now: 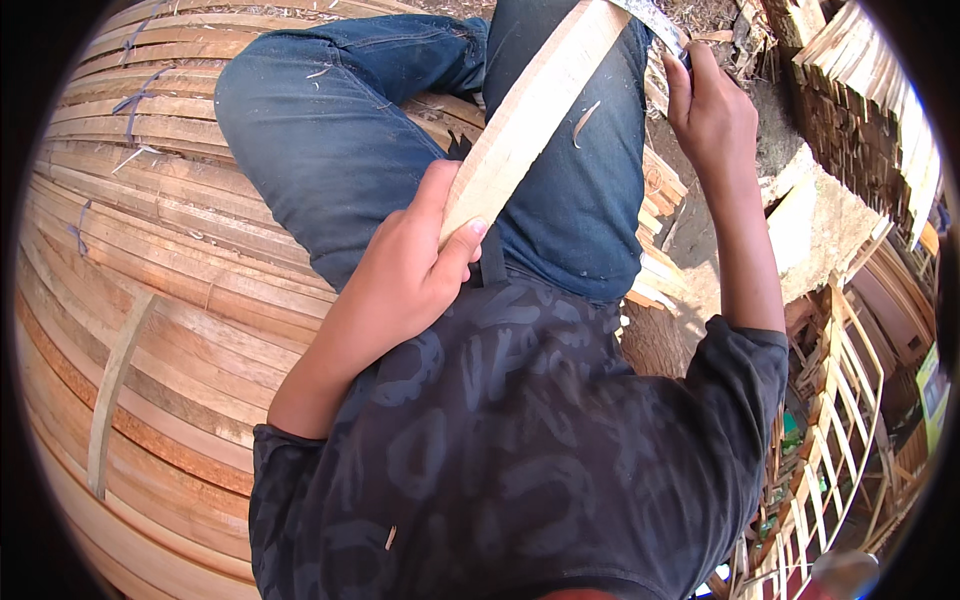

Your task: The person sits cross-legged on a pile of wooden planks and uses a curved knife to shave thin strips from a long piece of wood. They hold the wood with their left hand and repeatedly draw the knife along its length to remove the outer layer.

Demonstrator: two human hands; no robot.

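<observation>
A pale, squared wooden stick (535, 115) slants up and away from my lap, across my right thigh. My left hand (415, 250) is closed around its near end, thumb pressed on one face. At upper right, my right hand (715, 110) grips the dark handle of a knife (655, 22). Its metal blade meets the far end of the stick at the top edge of the view, where part of both is cut off. A few curled wood shavings (585, 122) lie on my jeans.
Bundled wooden slats (180, 230) tied with blue string spread out on the left. A stack of thin wood pieces (870, 90) stands at upper right. Below it are a flat pale wood block (820, 235) and a slatted wooden frame (830, 430).
</observation>
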